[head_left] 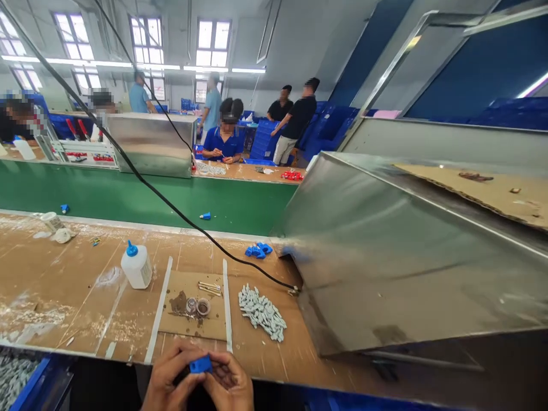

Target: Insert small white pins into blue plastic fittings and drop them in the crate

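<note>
Both my hands meet at the table's front edge around a small blue plastic part [200, 364] that has a hole in its face. My left hand [170, 374] pinches it from the left between thumb and fingers. On its other side, the fingers of my right hand [229, 379] close against it. Just beyond lies a stained cardboard sheet [216, 326] with two small round pots [197, 307] and several cotton swabs [209, 287]. To the right is a pile of small pale grey pieces [262, 313]. A cluster of blue parts [258, 250] rests farther back.
A white bottle with a blue cap [137, 265] stands left of the cardboard. A large metal box [385, 257] blocks the right side. A black cable [171, 211] crosses above the table. Beyond the green belt [240, 197], a person in blue [222, 144] works seated.
</note>
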`<state>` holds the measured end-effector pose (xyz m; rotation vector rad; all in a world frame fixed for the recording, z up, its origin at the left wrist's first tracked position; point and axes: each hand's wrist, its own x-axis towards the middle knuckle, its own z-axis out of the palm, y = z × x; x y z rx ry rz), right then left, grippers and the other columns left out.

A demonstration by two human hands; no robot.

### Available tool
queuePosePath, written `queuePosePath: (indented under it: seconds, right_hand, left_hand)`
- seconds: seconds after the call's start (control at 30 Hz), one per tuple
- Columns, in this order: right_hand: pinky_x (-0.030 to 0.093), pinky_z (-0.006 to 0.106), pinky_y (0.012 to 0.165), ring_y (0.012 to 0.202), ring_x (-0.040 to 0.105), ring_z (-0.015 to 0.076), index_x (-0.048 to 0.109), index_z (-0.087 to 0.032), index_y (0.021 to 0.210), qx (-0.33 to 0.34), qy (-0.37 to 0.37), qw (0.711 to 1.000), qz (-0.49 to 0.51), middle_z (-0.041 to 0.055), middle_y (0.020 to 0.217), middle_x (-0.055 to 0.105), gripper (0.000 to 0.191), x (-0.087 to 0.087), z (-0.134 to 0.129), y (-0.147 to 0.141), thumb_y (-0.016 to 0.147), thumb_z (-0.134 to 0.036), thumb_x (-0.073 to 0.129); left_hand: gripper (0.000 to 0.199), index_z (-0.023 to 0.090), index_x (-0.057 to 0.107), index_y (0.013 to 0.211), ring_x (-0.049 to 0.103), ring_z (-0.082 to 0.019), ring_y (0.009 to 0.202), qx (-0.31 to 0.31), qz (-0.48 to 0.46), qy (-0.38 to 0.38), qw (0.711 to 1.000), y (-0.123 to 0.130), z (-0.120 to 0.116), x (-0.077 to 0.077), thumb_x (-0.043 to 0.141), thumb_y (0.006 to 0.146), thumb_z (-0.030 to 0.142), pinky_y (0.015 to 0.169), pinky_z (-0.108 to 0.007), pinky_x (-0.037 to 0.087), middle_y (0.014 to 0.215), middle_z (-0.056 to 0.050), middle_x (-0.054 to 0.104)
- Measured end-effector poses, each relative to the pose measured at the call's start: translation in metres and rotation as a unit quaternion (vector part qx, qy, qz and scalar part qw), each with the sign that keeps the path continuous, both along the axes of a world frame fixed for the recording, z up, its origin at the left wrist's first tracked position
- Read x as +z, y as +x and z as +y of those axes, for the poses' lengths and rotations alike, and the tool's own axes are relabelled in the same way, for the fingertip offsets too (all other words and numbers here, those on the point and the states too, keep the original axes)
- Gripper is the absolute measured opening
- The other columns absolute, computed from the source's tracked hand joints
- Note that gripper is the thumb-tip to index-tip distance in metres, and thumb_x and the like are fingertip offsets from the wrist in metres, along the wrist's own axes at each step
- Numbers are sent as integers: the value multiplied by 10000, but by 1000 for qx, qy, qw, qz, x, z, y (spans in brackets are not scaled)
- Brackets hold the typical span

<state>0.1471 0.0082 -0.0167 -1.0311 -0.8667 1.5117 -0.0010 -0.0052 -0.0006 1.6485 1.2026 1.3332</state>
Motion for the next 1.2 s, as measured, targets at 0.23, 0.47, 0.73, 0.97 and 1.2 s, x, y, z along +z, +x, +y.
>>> queuePosePath:
  seconds: [0.23, 0.47, 0.73, 0.97, 1.2]
  right_hand:
    - [625, 366, 820, 894, 754, 260, 734, -175, 1158, 86, 70, 986, -126, 131, 1044, 772, 544, 8, 21, 43, 747, -506, 863]
    - [455, 490, 1017, 1031, 660, 326, 791, -174, 932, -88, 167, 850, -492, 170, 1054, 760, 446, -3, 152, 119, 881, -558, 569]
    - [457, 495, 970, 895, 670, 333, 768, -175, 751, -84, 123, 879, -453, 178, 892, 761, 371, -14, 181, 118, 729, -534, 677]
    - [615, 401, 772, 841, 746, 256, 751, -144, 1069, -65, 79, 959, -262, 147, 979, 777, 595, -5, 150, 103, 781, -658, 669]
    - [630, 386, 780, 799, 750, 225, 786, -176, 966, -2, 85, 978, -193, 93, 924, 784, 408, 9, 118, 55, 777, -538, 797]
  left_hand:
    - [234, 283, 767, 1051, 696, -194, 830, 26, -172, -210, 962, 5, 1, 1, 674, 922, 454, 800, -296, 556, 1027, -49, 753]
    - [373, 231, 653, 1071, 491, -67, 548, 17, -332, -288, 898, 14, 11, -1, 603, 938, 575, 584, -208, 374, 755, 44, 588]
    - [349, 209, 730, 986, 522, -125, 703, 8, -187, -266, 945, 3, 7, 18, 682, 888, 540, 672, -257, 442, 874, 0, 565]
    - [369, 181, 665, 1042, 531, -93, 554, -29, -323, -286, 902, -6, 1, -9, 576, 957, 528, 624, -262, 406, 746, 43, 538]
    - [351, 193, 583, 1013, 561, -90, 530, -44, -406, -293, 865, -4, -1, -20, 546, 969, 540, 549, -252, 410, 852, 18, 576]
